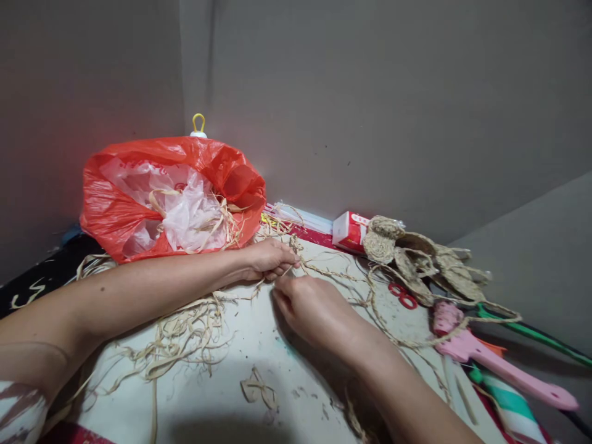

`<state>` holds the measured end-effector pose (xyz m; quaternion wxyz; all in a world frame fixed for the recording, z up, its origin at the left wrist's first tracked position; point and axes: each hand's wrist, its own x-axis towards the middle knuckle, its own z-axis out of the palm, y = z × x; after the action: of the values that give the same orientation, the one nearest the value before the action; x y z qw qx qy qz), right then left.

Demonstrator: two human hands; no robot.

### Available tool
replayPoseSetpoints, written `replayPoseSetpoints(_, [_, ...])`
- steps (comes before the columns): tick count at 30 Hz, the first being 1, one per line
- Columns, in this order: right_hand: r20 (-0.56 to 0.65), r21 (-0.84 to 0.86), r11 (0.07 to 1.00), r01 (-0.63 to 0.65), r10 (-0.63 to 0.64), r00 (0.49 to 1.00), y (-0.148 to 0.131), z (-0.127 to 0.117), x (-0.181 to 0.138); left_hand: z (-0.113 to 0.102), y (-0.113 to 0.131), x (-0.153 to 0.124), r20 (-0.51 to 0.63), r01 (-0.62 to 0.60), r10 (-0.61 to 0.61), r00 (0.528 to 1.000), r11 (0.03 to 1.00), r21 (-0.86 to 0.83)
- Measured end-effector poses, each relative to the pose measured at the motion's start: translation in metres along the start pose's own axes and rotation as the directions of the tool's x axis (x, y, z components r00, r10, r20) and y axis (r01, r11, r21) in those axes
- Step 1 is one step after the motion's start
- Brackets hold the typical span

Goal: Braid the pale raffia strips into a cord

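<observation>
My left hand and my right hand meet near the middle of a white work surface. Both pinch the same braided straw cord, the left from above, the right from below. The cord runs off to the right in a long loop across the surface. Loose raffia strands lie under my left forearm. A small raffia bow rests close to me.
A red plastic bag with white plastic and raffia inside stands at the back left. Woven straw pieces, a small red-and-white box and a pink-handled tool lie on the right. Grey walls close the corner behind.
</observation>
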<state>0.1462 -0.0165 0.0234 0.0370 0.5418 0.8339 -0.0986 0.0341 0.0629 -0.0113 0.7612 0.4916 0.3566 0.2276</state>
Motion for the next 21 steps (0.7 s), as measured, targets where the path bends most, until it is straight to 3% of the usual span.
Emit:
replayPoseSetpoints(2, [0.130, 0.229, 0.964, 0.137, -0.170, 0.977, 0.006, -0.010, -0.007, -0.002, 0.000, 0.000, 0.020, -0.017, 0.017, 1.000, 1.000, -0.012])
replayPoseSetpoints(4, [0.139, 0.487, 0.864, 0.129, -0.223, 0.965, 0.021, -0.021, -0.010, -0.003, 0.000, -0.001, 0.041, -0.038, 0.038, 0.998, 0.999, -0.007])
replayPoseSetpoints(5, [0.075, 0.577, 0.813, 0.073, -0.142, 0.987, 0.032, -0.024, -0.008, -0.004, 0.000, -0.001, 0.048, -0.044, 0.044, 0.998, 0.999, 0.005])
replayPoseSetpoints(6, [-0.032, 0.641, 0.768, 0.004, 0.022, 0.999, 0.043, -0.026, -0.006, -0.004, 0.000, -0.001, 0.052, -0.049, 0.047, 0.998, 0.999, 0.022])
replayPoseSetpoints(7, [-0.126, 0.691, 0.721, -0.056, 0.197, 0.972, 0.053, -0.026, -0.002, -0.005, 0.001, -0.002, 0.058, -0.051, 0.049, 0.997, 0.998, 0.038])
replayPoseSetpoints(8, [-0.164, 0.740, 0.664, -0.105, 0.330, 0.930, 0.061, -0.024, 0.003, -0.005, 0.001, -0.002, 0.065, -0.052, 0.049, 0.997, 0.997, 0.051])
replayPoseSetpoints(10, [-0.103, 0.830, 0.536, -0.156, 0.422, 0.901, 0.070, -0.015, 0.013, -0.005, 0.002, -0.003, 0.086, -0.063, 0.058, 0.995, 0.996, 0.061])
replayPoseSetpoints(13, [0.067, 0.922, 0.349, -0.169, 0.285, 0.956, 0.065, 0.002, 0.025, -0.007, 0.001, -0.002, 0.146, -0.111, 0.096, 0.985, 0.989, 0.101])
replayPoseSetpoints(15, [0.135, 0.939, 0.286, -0.191, 0.203, 0.970, 0.058, 0.010, 0.029, -0.009, 0.000, -0.002, 0.185, -0.145, 0.116, 0.976, 0.978, 0.153])
replayPoseSetpoints(21, [0.190, 0.926, 0.283, -0.249, 0.220, 0.957, 0.059, 0.012, 0.031, -0.011, 0.001, -0.001, 0.208, -0.110, 0.064, 0.976, 0.970, 0.216])
